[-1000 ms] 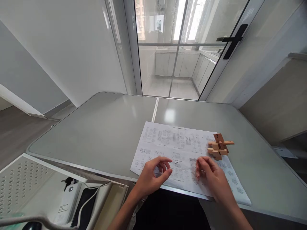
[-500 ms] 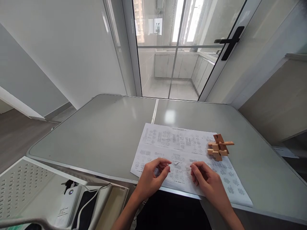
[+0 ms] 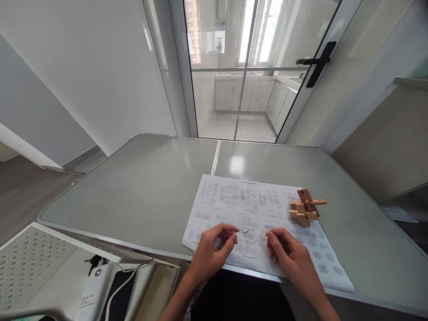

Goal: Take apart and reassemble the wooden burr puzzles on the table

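Observation:
A printed sheet of diagrams (image 3: 254,209) lies on the grey table (image 3: 140,187) near its front edge. My left hand (image 3: 209,256) rests on the sheet's near left part with its fingers curled and nothing visible in them. My right hand (image 3: 290,258) rests on the sheet beside it, its fingers curled too, apparently holding nothing. A wooden interlocking puzzle (image 3: 306,208) stands on the sheet's right side, a little beyond my right hand and apart from it.
A white perforated shelf (image 3: 30,258) sits at the lower left, with a white power bank (image 3: 92,294) and cables beside it. Beyond the table are a white wall and a glass door with a black handle (image 3: 316,60).
My right hand has moved left, closer to my left hand. The camera has tilted slightly. The puzzle and sheet have not moved.

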`<action>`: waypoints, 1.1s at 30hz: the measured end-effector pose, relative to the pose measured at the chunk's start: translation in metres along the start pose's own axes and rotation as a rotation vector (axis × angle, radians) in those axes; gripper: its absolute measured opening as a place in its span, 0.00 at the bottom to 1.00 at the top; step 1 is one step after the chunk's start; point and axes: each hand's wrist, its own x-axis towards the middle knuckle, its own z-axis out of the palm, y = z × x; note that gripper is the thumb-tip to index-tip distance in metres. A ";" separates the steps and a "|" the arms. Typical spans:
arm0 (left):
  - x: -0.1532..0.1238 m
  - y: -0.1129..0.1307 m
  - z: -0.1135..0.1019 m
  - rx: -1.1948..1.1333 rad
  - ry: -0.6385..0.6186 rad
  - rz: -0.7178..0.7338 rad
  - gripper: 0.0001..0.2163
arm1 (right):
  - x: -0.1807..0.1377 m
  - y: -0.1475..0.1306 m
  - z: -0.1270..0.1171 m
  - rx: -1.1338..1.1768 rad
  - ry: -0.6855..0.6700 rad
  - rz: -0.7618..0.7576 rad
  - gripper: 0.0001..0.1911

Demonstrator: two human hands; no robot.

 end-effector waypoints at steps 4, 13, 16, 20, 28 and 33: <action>0.000 0.000 0.000 -0.006 0.000 0.012 0.08 | 0.001 0.000 0.001 0.000 0.000 -0.005 0.22; -0.001 -0.002 -0.001 0.109 0.065 0.039 0.15 | 0.000 -0.002 0.001 -0.075 0.079 -0.112 0.24; -0.001 -0.007 0.003 0.235 0.074 0.131 0.28 | 0.000 -0.001 0.005 -0.218 0.104 -0.220 0.32; 0.000 -0.014 0.013 0.457 0.055 0.230 0.39 | 0.000 -0.001 0.010 -0.350 0.073 -0.310 0.39; 0.002 -0.019 0.022 0.646 0.052 0.241 0.46 | 0.001 0.001 0.012 -0.393 0.056 -0.323 0.40; 0.002 -0.019 0.021 0.641 0.059 0.254 0.45 | 0.003 0.002 0.013 -0.413 0.063 -0.354 0.39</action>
